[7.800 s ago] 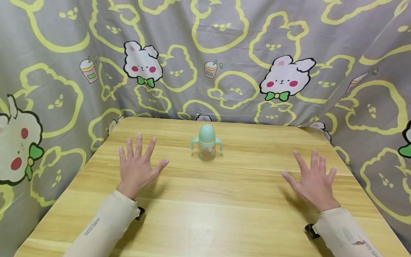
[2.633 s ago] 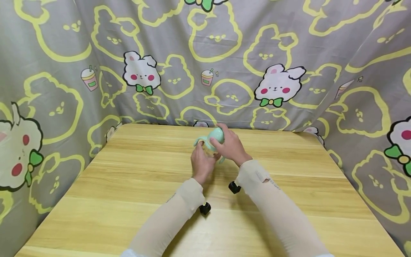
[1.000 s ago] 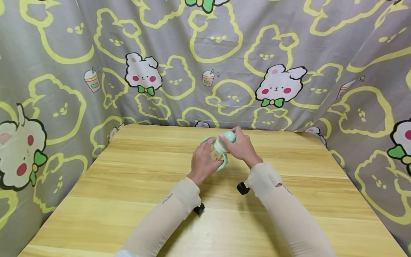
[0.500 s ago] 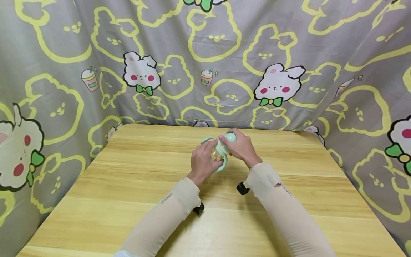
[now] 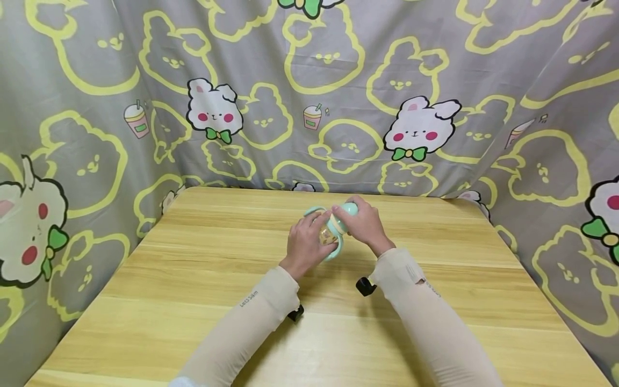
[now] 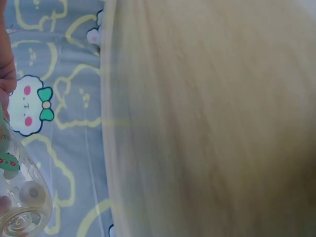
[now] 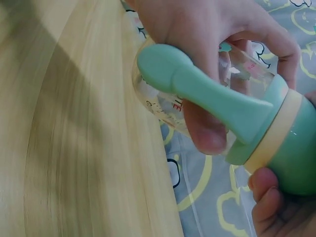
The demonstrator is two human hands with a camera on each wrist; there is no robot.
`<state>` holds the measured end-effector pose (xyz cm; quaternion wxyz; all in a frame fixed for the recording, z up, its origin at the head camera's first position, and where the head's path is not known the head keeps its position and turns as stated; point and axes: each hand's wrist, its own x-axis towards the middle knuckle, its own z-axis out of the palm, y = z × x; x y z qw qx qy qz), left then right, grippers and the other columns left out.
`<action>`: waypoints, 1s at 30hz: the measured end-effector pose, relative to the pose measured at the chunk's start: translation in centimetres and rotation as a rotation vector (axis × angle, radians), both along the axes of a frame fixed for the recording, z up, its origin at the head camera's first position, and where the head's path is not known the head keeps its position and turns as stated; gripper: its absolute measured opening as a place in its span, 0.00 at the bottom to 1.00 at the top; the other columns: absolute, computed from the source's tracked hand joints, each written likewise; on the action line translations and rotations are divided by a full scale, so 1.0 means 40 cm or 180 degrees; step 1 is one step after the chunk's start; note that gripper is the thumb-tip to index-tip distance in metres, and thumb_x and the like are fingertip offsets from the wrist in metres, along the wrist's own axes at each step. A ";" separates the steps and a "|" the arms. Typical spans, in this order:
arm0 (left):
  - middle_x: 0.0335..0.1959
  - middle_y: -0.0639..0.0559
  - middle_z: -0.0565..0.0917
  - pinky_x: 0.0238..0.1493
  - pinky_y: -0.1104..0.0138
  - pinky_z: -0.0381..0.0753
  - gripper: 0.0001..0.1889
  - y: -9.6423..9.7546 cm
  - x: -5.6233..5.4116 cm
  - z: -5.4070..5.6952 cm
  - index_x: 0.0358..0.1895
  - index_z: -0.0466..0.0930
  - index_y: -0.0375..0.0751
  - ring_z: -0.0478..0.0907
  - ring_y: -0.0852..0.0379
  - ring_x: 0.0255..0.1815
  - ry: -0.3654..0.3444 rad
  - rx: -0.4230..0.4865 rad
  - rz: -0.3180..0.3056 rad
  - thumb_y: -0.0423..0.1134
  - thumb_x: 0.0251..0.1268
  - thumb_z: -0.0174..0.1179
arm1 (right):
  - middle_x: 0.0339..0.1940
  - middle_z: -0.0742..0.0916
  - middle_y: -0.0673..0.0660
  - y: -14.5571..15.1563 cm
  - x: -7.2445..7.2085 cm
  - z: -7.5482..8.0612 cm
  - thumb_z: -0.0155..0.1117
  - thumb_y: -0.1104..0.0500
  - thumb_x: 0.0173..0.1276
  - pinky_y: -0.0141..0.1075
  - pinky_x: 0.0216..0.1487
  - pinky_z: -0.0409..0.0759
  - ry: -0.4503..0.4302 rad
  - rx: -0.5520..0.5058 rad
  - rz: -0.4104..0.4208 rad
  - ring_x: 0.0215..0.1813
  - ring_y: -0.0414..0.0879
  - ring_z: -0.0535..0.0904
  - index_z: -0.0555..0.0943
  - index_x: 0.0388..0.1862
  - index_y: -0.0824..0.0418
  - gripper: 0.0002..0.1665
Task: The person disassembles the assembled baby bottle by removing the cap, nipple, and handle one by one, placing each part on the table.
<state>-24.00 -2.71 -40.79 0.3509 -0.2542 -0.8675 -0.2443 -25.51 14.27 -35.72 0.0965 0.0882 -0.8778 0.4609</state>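
Observation:
A baby bottle (image 5: pixel 326 234) with a clear, printed body is held tilted above the table, its top leaning to the right. My left hand (image 5: pixel 306 243) grips the clear body between the two mint handles; one handle (image 7: pixel 222 101) shows large in the right wrist view. The fingers of my right hand (image 5: pixel 368 224) are curled round the mint domed cap (image 7: pixel 298 150), just beyond a cream ring (image 7: pixel 275 131). In the left wrist view the bottle's clear base (image 6: pixel 27 217) points downward at the lower left. The cap sits against the collar.
The wooden table (image 5: pixel 193 301) spreads beneath both arms. A grey curtain (image 5: pixel 271 48) with yellow outlines and rabbit faces hangs along the back and sides. Black wrist cameras (image 5: pixel 366 286) stick out below the sleeves.
The bottle first stood upright on the table between two spread hands. Both hands then took hold and tilted it, shifting slightly right. Over the last half second, little has moved.

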 end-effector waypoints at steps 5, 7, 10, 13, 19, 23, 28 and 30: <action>0.52 0.44 0.81 0.36 0.54 0.78 0.42 -0.007 -0.005 0.000 0.62 0.75 0.46 0.81 0.45 0.47 0.0068 -0.0126 -0.0041 0.50 0.35 0.80 | 0.29 0.81 0.60 -0.003 0.002 -0.005 0.61 0.38 0.65 0.37 0.20 0.78 -0.0074 -0.0120 -0.0020 0.22 0.49 0.78 0.75 0.43 0.59 0.26; 0.50 0.44 0.82 0.34 0.55 0.77 0.40 -0.008 -0.007 0.001 0.61 0.76 0.46 0.81 0.46 0.46 0.0099 -0.0155 -0.0047 0.49 0.37 0.79 | 0.29 0.82 0.61 -0.004 0.004 -0.005 0.61 0.38 0.65 0.37 0.20 0.78 -0.0102 -0.0158 -0.0037 0.22 0.49 0.78 0.75 0.43 0.59 0.25; 0.47 0.46 0.82 0.31 0.57 0.75 0.38 -0.009 -0.008 0.004 0.60 0.77 0.47 0.80 0.47 0.44 0.0097 -0.0188 -0.0043 0.49 0.39 0.77 | 0.29 0.82 0.61 -0.004 0.007 -0.005 0.61 0.40 0.64 0.38 0.20 0.78 -0.0106 -0.0217 -0.0075 0.23 0.49 0.78 0.75 0.42 0.59 0.24; 0.45 0.46 0.82 0.31 0.58 0.73 0.37 -0.010 -0.007 0.008 0.60 0.77 0.48 0.80 0.47 0.42 0.0043 -0.0208 -0.0018 0.49 0.39 0.76 | 0.28 0.82 0.61 -0.005 0.007 -0.007 0.61 0.41 0.64 0.38 0.20 0.79 -0.0085 -0.0287 -0.0104 0.23 0.49 0.78 0.75 0.41 0.58 0.22; 0.46 0.45 0.82 0.33 0.58 0.73 0.37 -0.016 -0.006 0.014 0.60 0.77 0.50 0.79 0.46 0.44 -0.0088 -0.0257 0.0038 0.50 0.39 0.76 | 0.27 0.81 0.59 -0.009 0.001 -0.013 0.62 0.42 0.64 0.36 0.18 0.77 -0.0057 -0.0327 -0.0091 0.22 0.47 0.77 0.74 0.40 0.58 0.21; 0.46 0.45 0.82 0.33 0.59 0.73 0.38 -0.023 -0.006 0.014 0.60 0.77 0.50 0.79 0.46 0.45 -0.0119 -0.0247 0.0012 0.50 0.37 0.77 | 0.30 0.81 0.61 -0.011 -0.001 -0.015 0.62 0.42 0.64 0.37 0.20 0.79 -0.0082 -0.0344 -0.0044 0.24 0.48 0.78 0.74 0.41 0.59 0.22; 0.46 0.45 0.82 0.31 0.59 0.72 0.37 -0.028 -0.005 0.014 0.58 0.77 0.50 0.78 0.46 0.45 -0.0106 -0.0271 -0.0033 0.50 0.36 0.77 | 0.31 0.82 0.62 -0.011 0.007 -0.014 0.62 0.43 0.65 0.38 0.21 0.79 -0.0143 -0.0392 -0.0036 0.25 0.50 0.78 0.74 0.41 0.60 0.21; 0.46 0.44 0.82 0.31 0.59 0.72 0.37 -0.028 -0.005 0.016 0.58 0.77 0.50 0.78 0.46 0.45 -0.0112 -0.0278 -0.0046 0.50 0.37 0.77 | 0.31 0.82 0.62 -0.010 0.010 -0.013 0.61 0.43 0.66 0.38 0.21 0.79 -0.0142 -0.0393 -0.0027 0.25 0.50 0.78 0.74 0.42 0.60 0.21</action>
